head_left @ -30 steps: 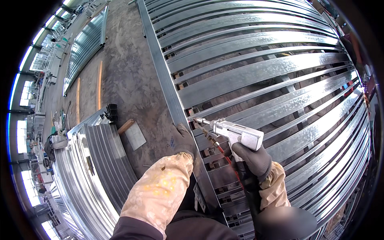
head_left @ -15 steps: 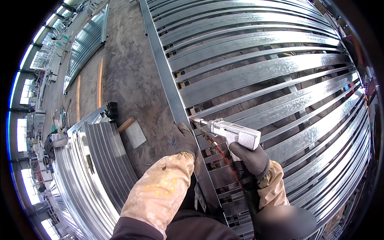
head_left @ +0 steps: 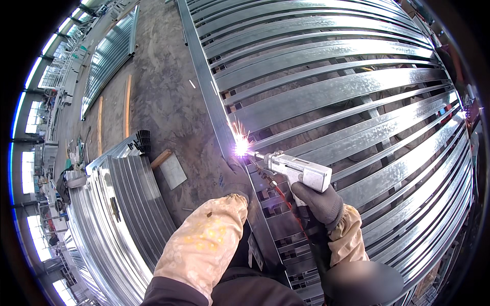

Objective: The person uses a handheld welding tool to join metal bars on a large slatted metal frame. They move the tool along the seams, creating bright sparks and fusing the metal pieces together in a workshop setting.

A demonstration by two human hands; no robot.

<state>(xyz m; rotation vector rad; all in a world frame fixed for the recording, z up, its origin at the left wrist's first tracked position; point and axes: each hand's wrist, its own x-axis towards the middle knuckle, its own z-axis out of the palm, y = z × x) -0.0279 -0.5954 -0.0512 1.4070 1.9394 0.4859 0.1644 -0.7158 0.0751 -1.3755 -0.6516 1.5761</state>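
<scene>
My right hand (head_left: 321, 203), in a dark grey glove, is closed round the grip of a silver welding gun (head_left: 301, 171). The gun's narrow nozzle points left at the long metal side rail (head_left: 208, 99) of a slatted frame. A bright violet-white glare with orange sparks (head_left: 240, 145) bursts at the nozzle tip, where a slat meets the rail. Just below the glare, my gloved left hand (head_left: 236, 178) is closed on the rail's edge; its fingers are dim and partly hidden. A red hose (head_left: 284, 196) and a thick black cable run down from the gun.
Shiny metal slats (head_left: 337, 92) span the frame to the right, with gaps between them. A stack of metal profiles (head_left: 127, 214) stands at lower left, near a wooden block (head_left: 161, 158) and a grey plate (head_left: 173, 172). Another slatted panel (head_left: 109, 61) lies farther off on the floor.
A bright flash with flying sparks has appeared at the welding gun's tip. The gun and both hands have barely moved; my left hand looks darker beside the glare.
</scene>
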